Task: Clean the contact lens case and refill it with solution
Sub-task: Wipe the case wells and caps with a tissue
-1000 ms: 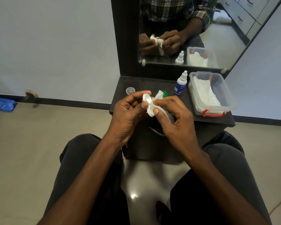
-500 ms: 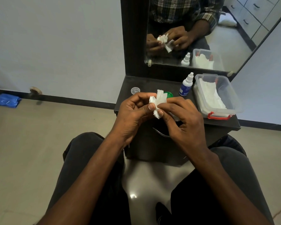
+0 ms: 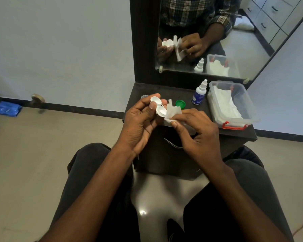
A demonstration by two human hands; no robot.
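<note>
My left hand [image 3: 140, 121] pinches the white plastic two-well contact lens case [image 3: 158, 107] between thumb and fingertips, both round wells facing up and uncapped; I cannot tell whether any liquid sits in them. My right hand [image 3: 198, 131] is closed on a crumpled white tissue [image 3: 172, 112], thumb pressing it against the fingers, its edge touching the nearer well.

Beyond my hands, on the dark vanity shelf [image 3: 168, 92], lie two loose caps: one green screw cap [image 3: 180, 103] and one clear round cap [image 3: 144, 97], partly hidden behind my left fingers. One small white dropper bottle with a blue label [image 3: 199, 94] stands upright beside one clear plastic storage box with a red latch [image 3: 232, 103], which holds folded white tissues.

A black-framed mirror [image 3: 208, 35] rises behind the shelf. The floor is pale tile, the wall grey, and one blue packet [image 3: 7, 109] lies by the skirting.
</note>
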